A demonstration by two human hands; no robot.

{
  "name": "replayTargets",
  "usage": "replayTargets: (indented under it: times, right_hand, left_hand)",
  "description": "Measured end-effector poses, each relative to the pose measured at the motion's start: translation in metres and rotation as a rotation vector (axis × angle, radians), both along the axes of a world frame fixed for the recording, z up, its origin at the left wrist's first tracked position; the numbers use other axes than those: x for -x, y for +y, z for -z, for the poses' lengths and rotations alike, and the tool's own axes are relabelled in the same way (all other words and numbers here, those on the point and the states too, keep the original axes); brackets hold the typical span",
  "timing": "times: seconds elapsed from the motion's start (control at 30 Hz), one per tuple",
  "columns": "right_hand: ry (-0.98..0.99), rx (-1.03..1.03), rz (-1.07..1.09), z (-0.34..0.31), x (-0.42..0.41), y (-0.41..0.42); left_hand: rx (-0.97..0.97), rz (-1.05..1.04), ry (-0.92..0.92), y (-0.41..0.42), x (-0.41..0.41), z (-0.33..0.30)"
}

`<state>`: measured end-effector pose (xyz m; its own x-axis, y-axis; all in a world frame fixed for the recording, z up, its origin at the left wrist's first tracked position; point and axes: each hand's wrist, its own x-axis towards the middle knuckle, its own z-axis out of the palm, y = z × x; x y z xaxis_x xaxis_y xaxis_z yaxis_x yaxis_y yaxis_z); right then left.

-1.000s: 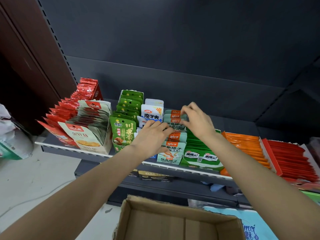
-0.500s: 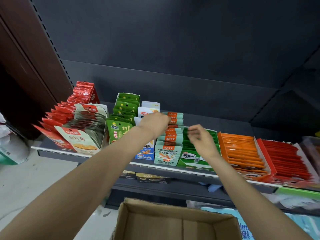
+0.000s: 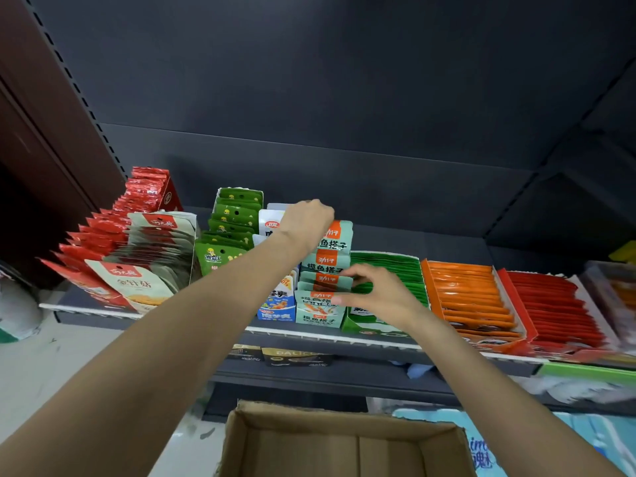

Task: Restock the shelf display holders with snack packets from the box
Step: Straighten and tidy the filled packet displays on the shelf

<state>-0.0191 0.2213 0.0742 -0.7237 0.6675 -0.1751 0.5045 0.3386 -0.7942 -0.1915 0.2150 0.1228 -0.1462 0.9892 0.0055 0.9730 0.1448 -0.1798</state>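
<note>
Dark grey back panel, brown wall, pale floor.

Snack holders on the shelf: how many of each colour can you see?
Counting rows of packets by main colour; blurred things at the far right are left out.
Red: 2, red far-left row, red right tray
Pale grey-green: 1
Green: 2, back-left row, tray
White-blue: 1
Mint: 1
Orange: 1
Total: 8

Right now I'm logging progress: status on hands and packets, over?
Left hand gripping the rear of the teal packet row. Right hand pinching a front packet. Cardboard box below, nothing blocking.
</note>
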Motion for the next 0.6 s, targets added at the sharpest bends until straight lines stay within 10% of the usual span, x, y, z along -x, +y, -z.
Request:
replayTargets:
  times: [0.4, 0.6]
  right_hand:
    - [-0.015, -0.503, 0.315, 0.013, -0.003, -0.038]
    - [-0.197, -0.665, -0.087, 0.037, -0.007, -0.070]
  left_hand:
    - [-0.094, 0.170, -0.405, -0.054, 0.006, 0.014]
    - [0.080, 0.257, -0.142, -0.075, 0.013, 0.023]
